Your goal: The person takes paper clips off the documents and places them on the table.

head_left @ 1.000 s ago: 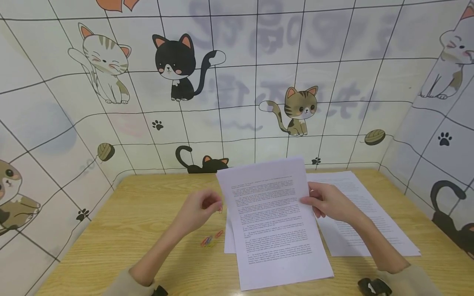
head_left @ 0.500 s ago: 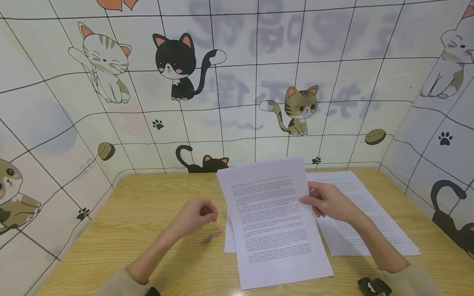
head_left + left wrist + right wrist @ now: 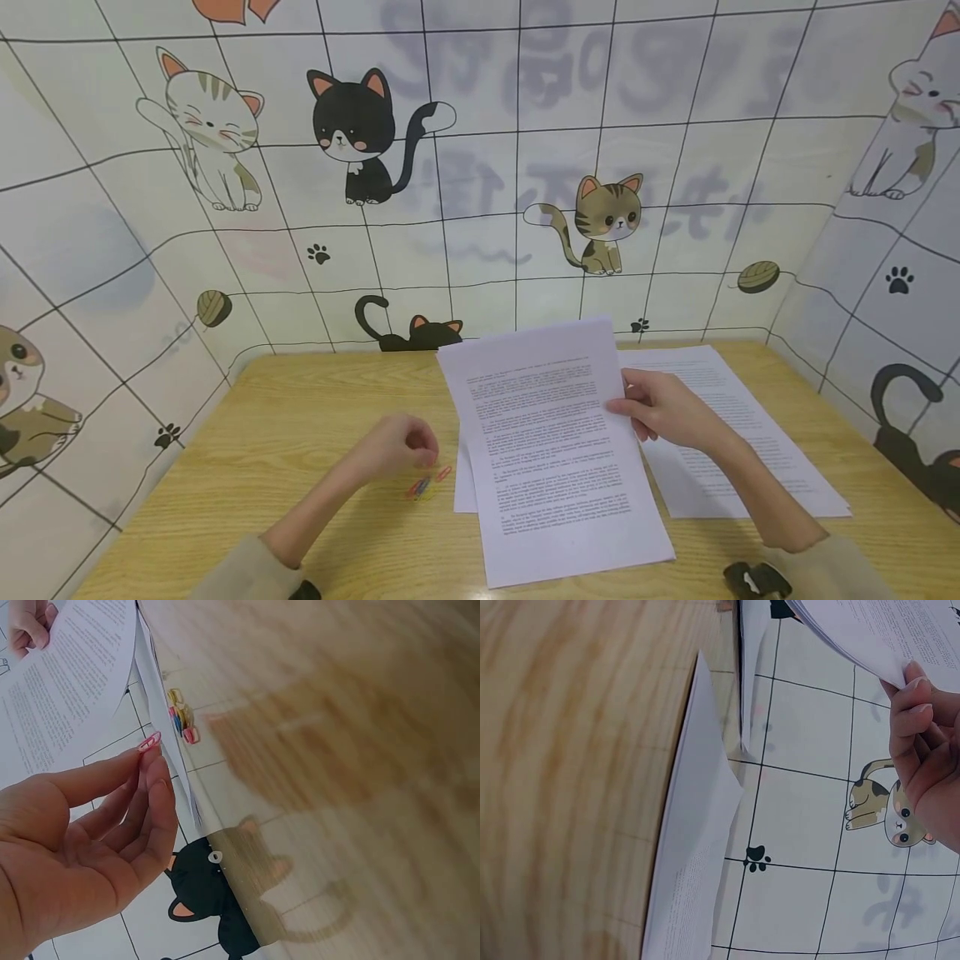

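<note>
My left hand (image 3: 397, 450) pinches a pink paper clip (image 3: 150, 742) between thumb and fingertips, just above the table. Close below it lies a small pile of coloured paper clips (image 3: 423, 486), red, blue and yellow. My right hand (image 3: 671, 408) grips the right edge of a printed paper stack (image 3: 555, 467), thumb on the front and fingers behind. Those sheets are raised and tilted toward me; their layered edges show in the right wrist view, where the right hand (image 3: 926, 735) holds their corner.
Behind the held sheets another white stack (image 3: 465, 483) lies mostly hidden on the wooden table (image 3: 300, 417). To the right a further printed stack (image 3: 735, 450) lies flat. A wall covering with cat drawings (image 3: 480, 208) stands along the table's back and sides.
My left hand, with the paper clip, has moved down and slightly left, away from the held sheets and closer to the clip pile. The right hand and its sheets have stayed still.
</note>
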`<state>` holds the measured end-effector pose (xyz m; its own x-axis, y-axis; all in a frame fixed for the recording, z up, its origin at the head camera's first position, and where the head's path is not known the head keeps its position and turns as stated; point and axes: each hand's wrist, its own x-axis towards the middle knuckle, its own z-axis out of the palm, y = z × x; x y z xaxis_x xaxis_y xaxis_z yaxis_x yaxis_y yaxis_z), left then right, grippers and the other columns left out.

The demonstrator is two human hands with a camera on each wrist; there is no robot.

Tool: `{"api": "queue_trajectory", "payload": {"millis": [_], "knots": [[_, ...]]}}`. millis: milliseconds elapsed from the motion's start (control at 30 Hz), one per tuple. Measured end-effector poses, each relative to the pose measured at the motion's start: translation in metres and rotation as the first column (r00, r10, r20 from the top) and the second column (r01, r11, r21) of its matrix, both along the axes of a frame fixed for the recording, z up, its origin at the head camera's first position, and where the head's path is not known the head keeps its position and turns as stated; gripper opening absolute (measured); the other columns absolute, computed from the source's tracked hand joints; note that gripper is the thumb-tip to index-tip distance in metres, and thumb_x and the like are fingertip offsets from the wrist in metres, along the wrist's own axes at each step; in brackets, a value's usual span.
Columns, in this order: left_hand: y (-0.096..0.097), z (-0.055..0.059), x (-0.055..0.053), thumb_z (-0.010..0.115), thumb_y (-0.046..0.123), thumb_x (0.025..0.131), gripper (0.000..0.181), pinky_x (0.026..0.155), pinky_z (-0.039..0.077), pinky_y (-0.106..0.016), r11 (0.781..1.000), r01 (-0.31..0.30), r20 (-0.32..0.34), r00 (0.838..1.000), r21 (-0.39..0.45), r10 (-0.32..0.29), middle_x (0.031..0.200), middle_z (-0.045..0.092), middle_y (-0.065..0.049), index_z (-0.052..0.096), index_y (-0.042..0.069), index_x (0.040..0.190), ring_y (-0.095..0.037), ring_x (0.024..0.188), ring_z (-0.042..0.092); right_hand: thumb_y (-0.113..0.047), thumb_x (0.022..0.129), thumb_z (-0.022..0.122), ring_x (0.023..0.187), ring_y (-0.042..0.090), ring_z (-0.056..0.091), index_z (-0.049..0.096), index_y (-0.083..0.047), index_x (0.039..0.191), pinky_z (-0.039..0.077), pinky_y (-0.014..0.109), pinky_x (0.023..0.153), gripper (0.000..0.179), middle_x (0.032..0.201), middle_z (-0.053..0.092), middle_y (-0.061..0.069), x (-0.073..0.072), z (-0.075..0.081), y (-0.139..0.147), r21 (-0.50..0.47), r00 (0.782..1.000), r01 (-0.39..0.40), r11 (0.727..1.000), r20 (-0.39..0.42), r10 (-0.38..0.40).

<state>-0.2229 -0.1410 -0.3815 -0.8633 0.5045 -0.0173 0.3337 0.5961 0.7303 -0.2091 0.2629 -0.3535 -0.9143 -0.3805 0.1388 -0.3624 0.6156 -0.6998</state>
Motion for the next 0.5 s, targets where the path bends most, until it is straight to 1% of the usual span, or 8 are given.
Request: {"api": "queue_trajectory", "payload": {"millis": [167,300,367,500], "knots": [[0.0005,-0.0031,-0.0023,0.073,-0.002,0.088,0.011,0.062,0.047,-0.026,1.0,0.006,0.006,1.0,-0.02,-0.005,0.072,0.063,0.002,0.069,0.005,0.08,-0.011,0.068,0.054,-0.005,0.096,0.067,0.049,0.02,0.054,0.061,-0.002,0.122,0.039,0.024,0.044,0.027,0.075,0.066,0.0,0.0007,0.0002,0.0,0.003,1.0,0.013,1.0,0.003,-0.013],[0.0005,-0.0048,-0.0033,0.073,-0.001,0.087,0.01,0.063,0.047,-0.027,0.999,0.014,0.03,0.999,-0.029,-0.013,0.073,0.063,0.001,0.068,0.005,0.08,-0.012,0.068,0.054,-0.006,0.096,0.067,0.049,0.023,0.054,0.061,-0.002,0.122,0.04,0.024,0.044,0.027,0.076,0.066,0.001,0.0008,0.0,0.0005,0.003,1.0,0.016,1.0,0.005,-0.016],[-0.0001,-0.0057,-0.0036,0.073,-0.001,0.087,0.01,0.063,0.047,-0.027,0.999,0.015,0.043,0.999,-0.03,-0.014,0.073,0.063,0.001,0.068,0.004,0.081,-0.012,0.068,0.054,-0.006,0.096,0.067,0.049,0.022,0.054,0.061,-0.002,0.122,0.04,0.024,0.045,0.028,0.076,0.066,0.0,0.0007,-0.0001,0.0007,0.004,1.0,0.014,1.0,0.003,-0.014],[-0.0016,-0.006,-0.0038,0.073,-0.001,0.087,0.008,0.065,0.048,-0.029,1.0,0.009,0.039,0.999,-0.03,-0.008,0.075,0.063,0.0,0.069,0.003,0.082,-0.012,0.07,0.055,-0.006,0.096,0.067,0.049,0.018,0.053,0.061,-0.002,0.122,0.04,0.024,0.044,0.027,0.075,0.066,0.0,0.0006,0.0003,0.0006,0.006,1.0,0.007,1.0,-0.004,-0.007]]}}
